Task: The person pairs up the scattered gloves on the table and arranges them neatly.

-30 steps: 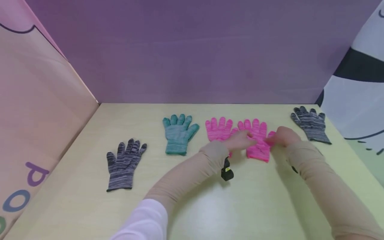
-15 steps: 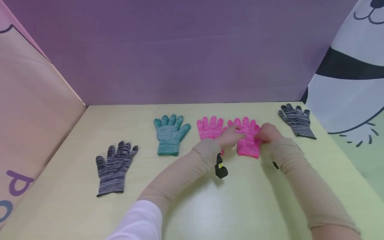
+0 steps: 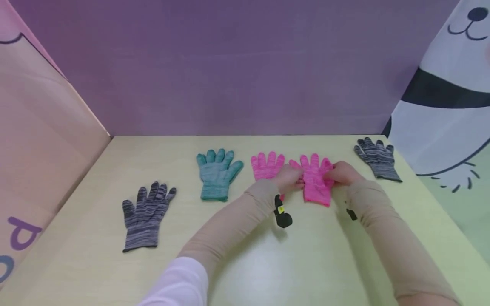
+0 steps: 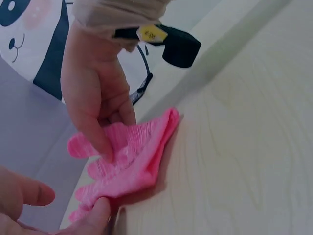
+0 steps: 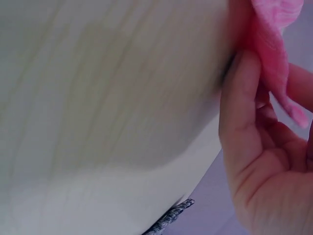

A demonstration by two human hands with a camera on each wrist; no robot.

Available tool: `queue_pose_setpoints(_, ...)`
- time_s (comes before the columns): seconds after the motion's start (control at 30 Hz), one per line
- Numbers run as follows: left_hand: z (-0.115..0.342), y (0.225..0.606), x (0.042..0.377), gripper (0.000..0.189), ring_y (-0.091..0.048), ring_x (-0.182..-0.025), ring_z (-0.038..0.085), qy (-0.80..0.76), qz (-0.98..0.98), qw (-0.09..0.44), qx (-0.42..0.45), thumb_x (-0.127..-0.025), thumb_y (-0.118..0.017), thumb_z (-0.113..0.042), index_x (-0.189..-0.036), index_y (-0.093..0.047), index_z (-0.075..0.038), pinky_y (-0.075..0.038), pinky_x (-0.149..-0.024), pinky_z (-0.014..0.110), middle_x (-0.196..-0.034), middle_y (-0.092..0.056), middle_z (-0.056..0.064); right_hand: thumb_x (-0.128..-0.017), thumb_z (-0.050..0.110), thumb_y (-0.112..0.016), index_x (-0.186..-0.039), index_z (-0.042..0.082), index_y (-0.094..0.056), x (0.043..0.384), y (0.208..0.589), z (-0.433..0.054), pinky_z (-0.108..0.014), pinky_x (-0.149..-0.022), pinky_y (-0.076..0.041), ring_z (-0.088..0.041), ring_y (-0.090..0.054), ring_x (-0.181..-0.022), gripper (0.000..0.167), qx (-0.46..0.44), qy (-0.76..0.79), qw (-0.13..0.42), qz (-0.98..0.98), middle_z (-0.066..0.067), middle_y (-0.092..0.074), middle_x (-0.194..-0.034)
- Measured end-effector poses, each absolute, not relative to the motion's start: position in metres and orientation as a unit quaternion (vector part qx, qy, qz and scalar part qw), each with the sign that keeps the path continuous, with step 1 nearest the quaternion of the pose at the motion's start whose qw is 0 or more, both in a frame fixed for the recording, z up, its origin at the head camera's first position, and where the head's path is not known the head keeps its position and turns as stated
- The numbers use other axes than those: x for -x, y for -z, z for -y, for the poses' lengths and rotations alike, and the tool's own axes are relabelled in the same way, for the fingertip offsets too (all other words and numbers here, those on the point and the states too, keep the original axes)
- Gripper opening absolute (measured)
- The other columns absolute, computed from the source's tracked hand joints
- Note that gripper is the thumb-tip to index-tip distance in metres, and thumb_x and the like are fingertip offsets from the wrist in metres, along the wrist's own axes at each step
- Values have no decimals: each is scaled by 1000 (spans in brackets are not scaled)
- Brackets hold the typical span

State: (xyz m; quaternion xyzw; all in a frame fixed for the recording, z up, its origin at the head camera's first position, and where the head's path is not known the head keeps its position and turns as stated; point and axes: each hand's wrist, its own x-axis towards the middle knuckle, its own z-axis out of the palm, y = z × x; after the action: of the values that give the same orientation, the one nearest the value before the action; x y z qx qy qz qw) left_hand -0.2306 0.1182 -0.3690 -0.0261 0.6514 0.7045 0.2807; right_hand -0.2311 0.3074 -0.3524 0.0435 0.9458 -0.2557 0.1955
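In the head view, my two hands are at the sides of the right-hand pink knit glove (image 3: 317,182). My left hand (image 3: 289,177) pinches its left edge; in the left wrist view a thumb (image 4: 95,215) meets the pink fabric. With my right hand (image 3: 344,173), I pinch the opposite edge near the glove's thumb, the fabric between thumb and finger in the right wrist view. The glove looks partly raised off the table, its cuff tilted. Another pink glove (image 3: 266,165) lies just left, partly covered by my left hand and wrist.
A green glove (image 3: 216,176) lies further left on the pale table (image 3: 268,272). Dark grey striped gloves lie front left, one grey glove (image 3: 143,221), and at the back right, the other grey glove (image 3: 379,159). A purple wall (image 3: 245,68) stands behind.
My right hand has come in leftward with the glove's edge. My left hand has drawn back from over the glove to its left edge. The head view shifted slightly.
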Motion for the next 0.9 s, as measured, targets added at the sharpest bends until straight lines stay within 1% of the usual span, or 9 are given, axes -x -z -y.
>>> queue_pose_setpoints(0.03, -117, 371, 230, 28, -49, -69, 15, -701, -652, 288, 30, -93, -46, 2, -120, -47, 10, -53, -78, 27, -80, -49, 7, -85, 20, -58, -120, -21, -47, 231, 354, -308, -52, -98, -42, -42, -56, -100, 55, -41, 268, 201, -941, -32, -58, -109)
queue_pose_setpoints(0.07, -117, 374, 230, 36, -52, -71, 16, -703, -647, 294, 38, -92, -46, 3, -128, -42, 10, -55, -80, 28, -82, -52, 9, -86, 20, -58, -121, -21, -46, 230, 354, -309, -52, -98, -42, -41, -56, -99, 56, -41, 273, 205, -939, -31, -58, -108)
queue_pose_setpoints(0.17, -118, 380, 230, 41, -59, -78, 21, -699, -649, 297, 49, -91, -49, 5, -131, -41, 8, -56, -84, 30, -89, -59, 14, -86, 20, -61, -118, -23, -46, 228, 355, -311, -52, -96, -43, -38, -58, -92, 56, -42, 280, 207, -937, -28, -60, -99)
queue_pose_setpoints(0.23, -121, 381, 229, 36, -62, -81, 23, -699, -652, 288, 58, -90, -51, 7, -125, -47, 8, -56, -83, 30, -91, -61, 15, -85, 21, -62, -115, -23, -48, 228, 355, -312, -52, -95, -43, -34, -59, -87, 56, -43, 275, 205, -938, -25, -61, -93)
queue_pose_setpoints(0.33, -128, 382, 228, 21, -62, -73, 21, -692, -667, 266, 68, -88, -54, 8, -108, -58, 8, -57, -78, 29, -85, -61, 12, -85, 21, -63, -112, -21, -51, 229, 354, -313, -48, -91, -45, -24, -58, -79, 52, -52, 284, 213, -934, -16, -61, -84)
queue_pose_setpoints(0.43, -134, 381, 228, 20, -55, -62, 15, -679, -687, 248, 73, -88, -54, 9, -106, -61, 6, -58, -73, 29, -78, -60, 10, -85, 19, -63, -116, -22, -48, 231, 355, -313, -42, -86, -50, -17, -58, -74, 53, -62, 307, 226, -922, -13, -62, -84)
queue_pose_setpoints(0.63, -138, 380, 224, 22, -57, -59, 15, -658, -714, 229, 70, -87, -55, 10, -108, -61, 6, -58, -68, 27, -81, -64, 12, -88, 12, -59, -127, -24, -38, 233, 360, -313, -26, -71, -55, -7, -60, -68, 57, -68, 379, 247, -889, -5, -63, -84)
queue_pose_setpoints(0.77, -140, 379, 223, 17, -55, -57, 13, -654, -718, 228, 68, -87, -54, 10, -102, -62, 6, -58, -68, 27, -76, -62, 10, -89, 10, -58, -128, -24, -36, 231, 357, -314, -24, -70, -55, -6, -59, -68, 56, -63, 390, 254, -883, -3, -62, -84)
queue_pose_setpoints(0.9, -140, 378, 225, 15, -54, -54, 12, -650, -724, 224, 66, -86, -55, 11, -94, -65, 4, -58, -67, 27, -74, -64, 10, -90, 11, -57, -128, -23, -36, 232, 352, -315, -27, -72, -55, -7, -59, -71, 56, -57, 380, 255, -887, -8, -63, -90)
